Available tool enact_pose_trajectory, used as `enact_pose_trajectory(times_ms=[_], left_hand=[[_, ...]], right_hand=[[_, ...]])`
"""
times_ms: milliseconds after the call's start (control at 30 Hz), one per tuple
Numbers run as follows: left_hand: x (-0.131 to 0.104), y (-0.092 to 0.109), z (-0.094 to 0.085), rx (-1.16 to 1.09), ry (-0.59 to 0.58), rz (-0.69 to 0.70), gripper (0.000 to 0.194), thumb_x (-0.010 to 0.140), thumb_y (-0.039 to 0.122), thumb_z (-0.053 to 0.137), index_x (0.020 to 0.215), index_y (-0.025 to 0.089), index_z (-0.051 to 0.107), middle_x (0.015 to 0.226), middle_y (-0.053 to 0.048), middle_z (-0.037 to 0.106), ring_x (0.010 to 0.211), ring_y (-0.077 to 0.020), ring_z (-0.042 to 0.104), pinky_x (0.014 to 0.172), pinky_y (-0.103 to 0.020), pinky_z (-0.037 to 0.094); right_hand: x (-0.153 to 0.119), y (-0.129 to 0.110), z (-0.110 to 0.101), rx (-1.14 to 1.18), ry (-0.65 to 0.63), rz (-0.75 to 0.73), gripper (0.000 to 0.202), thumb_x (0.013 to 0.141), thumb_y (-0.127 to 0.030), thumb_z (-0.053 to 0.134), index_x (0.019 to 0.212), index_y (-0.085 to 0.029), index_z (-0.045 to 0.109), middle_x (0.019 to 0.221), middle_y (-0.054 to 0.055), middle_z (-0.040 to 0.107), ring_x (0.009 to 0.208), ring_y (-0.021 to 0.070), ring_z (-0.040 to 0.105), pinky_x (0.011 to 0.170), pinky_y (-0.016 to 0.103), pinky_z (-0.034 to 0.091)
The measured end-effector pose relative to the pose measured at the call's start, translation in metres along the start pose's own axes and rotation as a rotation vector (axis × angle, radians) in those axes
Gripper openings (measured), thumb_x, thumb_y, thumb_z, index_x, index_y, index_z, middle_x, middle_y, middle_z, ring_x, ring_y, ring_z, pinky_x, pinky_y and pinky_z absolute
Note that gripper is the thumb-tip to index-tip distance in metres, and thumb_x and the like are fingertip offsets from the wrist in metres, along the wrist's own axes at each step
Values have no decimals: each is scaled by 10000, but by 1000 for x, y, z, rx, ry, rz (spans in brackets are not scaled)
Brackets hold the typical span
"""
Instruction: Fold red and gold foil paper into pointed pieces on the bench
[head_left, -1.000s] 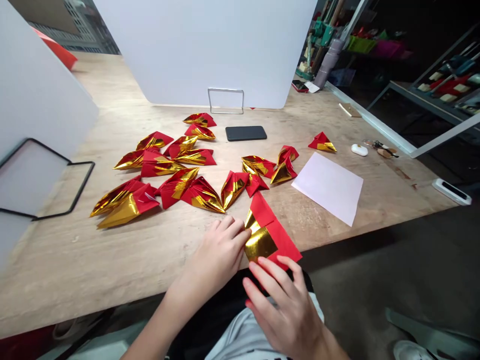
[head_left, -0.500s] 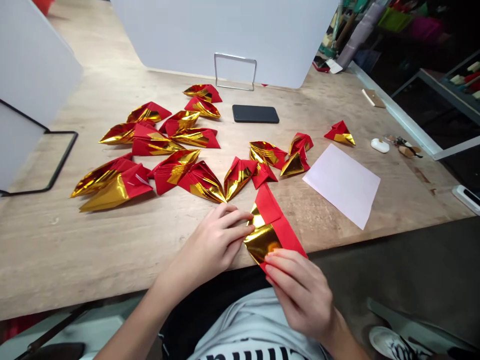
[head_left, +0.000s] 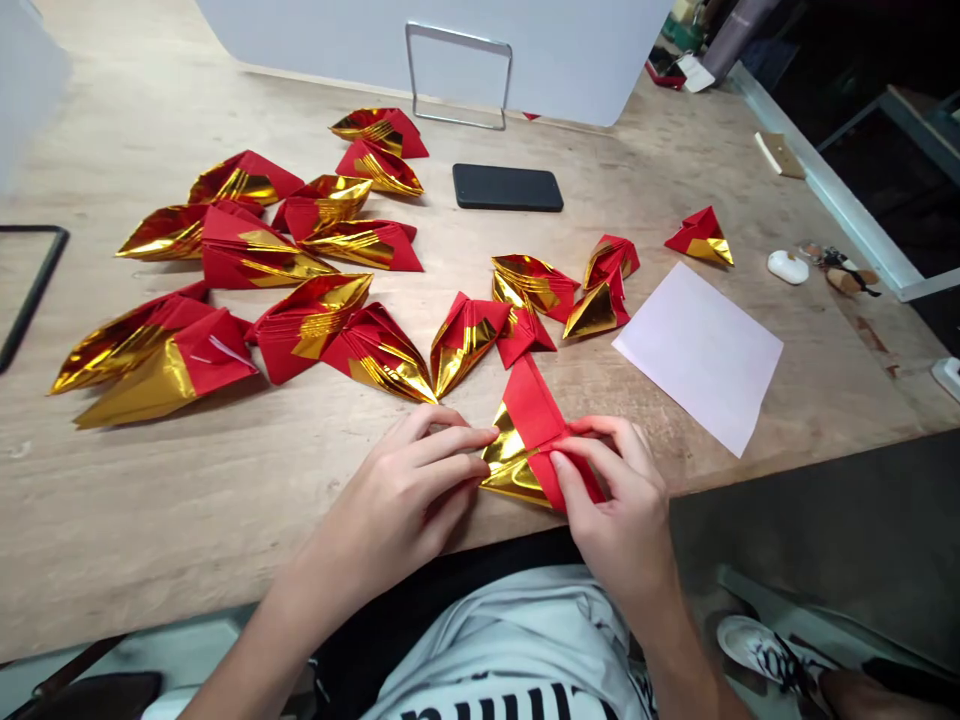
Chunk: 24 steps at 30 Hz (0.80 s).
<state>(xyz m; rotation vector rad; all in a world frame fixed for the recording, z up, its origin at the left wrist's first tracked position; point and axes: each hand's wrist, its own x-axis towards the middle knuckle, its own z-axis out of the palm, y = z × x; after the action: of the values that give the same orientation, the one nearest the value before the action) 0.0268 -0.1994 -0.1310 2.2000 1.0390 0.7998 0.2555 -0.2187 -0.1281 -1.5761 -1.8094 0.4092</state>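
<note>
Pinching the red-and-gold foil paper sheet (head_left: 536, 405) near the front edge of the pale wooden counter (head_left: 142, 510), the right hand (head_left: 628, 500) has just lifted its near side toward the middle; on my remote view, less flat gold shows than a moment ago. I judge this fold part-made, not yet creased. That hand's grip is thumb against fingers on the red part, its wrist coming in from below right. The left hand (head_left: 416, 475) arches palm down, fingertips at the sheet's gold side; I can't make out whether its grip pinches or only presses. Beyond it I see pointed red-and-gold folded paper pieces (head_left: 465, 345), a white square paper (head_left: 697, 355) to the right, and farther off a flat black phone (head_left: 507, 187).
</note>
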Motion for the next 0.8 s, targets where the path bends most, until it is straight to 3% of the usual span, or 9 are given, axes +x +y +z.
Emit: enact_pose_trajectory(times_ms=[467,800], left_hand=[[1,2,-1,-18,8,9,208,918,48,624,1082,147,705,1298,-135,703,1177,-241,551,986,-415,549],[-2,2,-3,-14,-15,-18,189,911,47,630,1035,168,704,1323,-131,700,1204,-258,569,994,-440,558]], right_hand=[[6,-3,1,-113,4,5,109,941,-112,620,903,-174,701,1027,79,658,963,235,632,891,429,551],[6,-3,-2,-131,-5,-95,103,920,-78,653,949,-163,703,1012,97,675,967,240,625,885,414,545]])
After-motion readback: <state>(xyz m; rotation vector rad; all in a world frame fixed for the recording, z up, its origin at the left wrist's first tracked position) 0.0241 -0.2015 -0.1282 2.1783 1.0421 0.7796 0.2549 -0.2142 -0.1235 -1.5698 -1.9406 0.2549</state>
